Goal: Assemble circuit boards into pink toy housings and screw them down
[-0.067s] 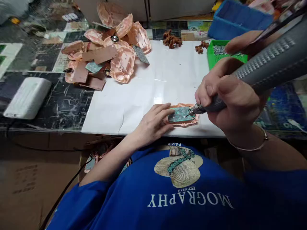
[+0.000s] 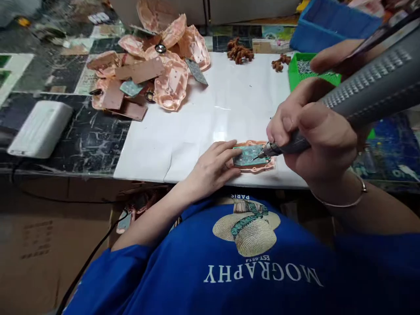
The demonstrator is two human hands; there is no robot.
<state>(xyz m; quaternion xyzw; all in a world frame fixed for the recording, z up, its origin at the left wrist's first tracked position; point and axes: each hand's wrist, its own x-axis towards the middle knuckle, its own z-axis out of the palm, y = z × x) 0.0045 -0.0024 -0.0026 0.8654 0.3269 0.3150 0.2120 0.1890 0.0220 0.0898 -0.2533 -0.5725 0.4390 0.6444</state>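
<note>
A green circuit board (image 2: pixel 246 156) lies in a peach-coloured plastic shell (image 2: pixel 257 169) near the front edge of the white sheet. My left hand (image 2: pixel 218 164) grips the shell's left end, with fingertips on the board's left part and the thumb along the near rim. In my right hand (image 2: pixel 323 135) is a thick grey electric screwdriver (image 2: pixel 370 83), tilted with its body up to the right. Its thin bit points down at the board, right of the middle. Whether the tip touches a screw is too small to tell.
Several peach plastic shells (image 2: pixel 170 83) and brown boards (image 2: pixel 141 72) are heaped at the back left. A green tray (image 2: pixel 293 72) of small metal screws and a blue bin (image 2: pixel 328 28) stand at the back right. Brown clustered pieces (image 2: pixel 241 51) lie behind; a white box (image 2: pixel 41 129) sits left.
The view has shifted slightly, so the board, shell and my left hand appear a little further right. The screwdriver's tip is slightly further left over the board. Both grips look the same.
</note>
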